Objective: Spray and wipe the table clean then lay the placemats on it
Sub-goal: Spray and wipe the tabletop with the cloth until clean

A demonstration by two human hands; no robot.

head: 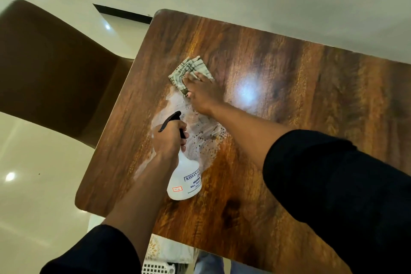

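The wooden table (289,87) fills the middle of the head view, with a wet, streaked patch (200,138) near its left side. My left hand (170,140) grips the neck of a white spray bottle (185,181) with a black trigger, held just above the table. My right hand (201,93) lies flat with straight fingers on a folded checked cloth (189,69) and presses it onto the table at the far end of the wet patch. A pale patterned mat (164,249) shows below the table's near edge.
A brown chair (55,69) stands at the table's left side. A white slatted basket (158,268) sits under the near edge. Pale glossy floor (40,184) surrounds the table.
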